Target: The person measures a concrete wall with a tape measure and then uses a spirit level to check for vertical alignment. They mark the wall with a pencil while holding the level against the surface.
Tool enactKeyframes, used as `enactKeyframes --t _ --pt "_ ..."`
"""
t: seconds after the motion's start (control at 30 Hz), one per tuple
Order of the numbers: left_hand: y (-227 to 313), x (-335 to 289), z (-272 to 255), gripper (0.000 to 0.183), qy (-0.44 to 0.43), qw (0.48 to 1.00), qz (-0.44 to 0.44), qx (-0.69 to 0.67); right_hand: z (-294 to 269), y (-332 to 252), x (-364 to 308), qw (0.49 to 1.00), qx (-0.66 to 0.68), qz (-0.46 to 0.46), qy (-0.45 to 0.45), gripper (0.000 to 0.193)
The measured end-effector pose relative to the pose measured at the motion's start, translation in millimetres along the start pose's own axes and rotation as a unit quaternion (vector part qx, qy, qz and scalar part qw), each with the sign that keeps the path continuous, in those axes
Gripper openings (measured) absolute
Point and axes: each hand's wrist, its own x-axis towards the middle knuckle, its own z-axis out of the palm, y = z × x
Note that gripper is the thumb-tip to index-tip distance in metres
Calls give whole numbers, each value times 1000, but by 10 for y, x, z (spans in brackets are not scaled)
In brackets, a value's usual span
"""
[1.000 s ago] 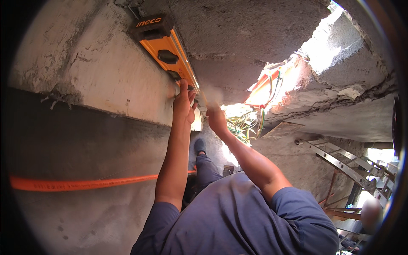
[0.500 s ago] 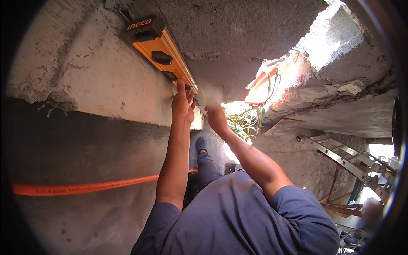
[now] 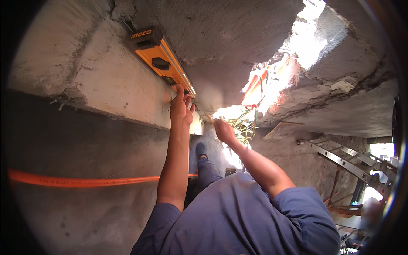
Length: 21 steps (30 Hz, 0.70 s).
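An orange spirit level (image 3: 169,69) with dark end caps lies slanted against the concrete surface in the upper left. My left hand (image 3: 180,108) grips its lower end, fingers up along its edge. Just to the right, my right hand (image 3: 224,131) is closed round a thin yellowish stick (image 3: 209,118), perhaps a pencil. The stick's tip points up toward the concrete and stands apart from the level. Most of the stick is hidden in my fist.
Loose green and white wires (image 3: 245,125) hang beside my right hand, near a bright broken opening (image 3: 272,80). An orange conduit (image 3: 85,182) crosses the left side. On the right an aluminium ladder (image 3: 340,160) leans among metal frames. My shoe (image 3: 201,149) shows far below.
My right hand has drawn down and slightly away from the level's edge, and its stick now shows more clearly. The left hand keeps its hold while the whole view has shifted a little.
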Motion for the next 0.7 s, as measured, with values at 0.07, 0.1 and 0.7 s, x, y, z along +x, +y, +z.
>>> enactKeyframes --t 0.07,0.1,0.7 --pt "46 -15 65 88 9 998 12 -56 -133 317 -509 998 18 5 -65 23" --pt "53 -43 99 81 23 996 11 -85 -217 476 -768 987 5 76 -143 24" --pt "234 36 410 105 141 885 366 252 -2272 2126 -3650 925 266 219 157 17"
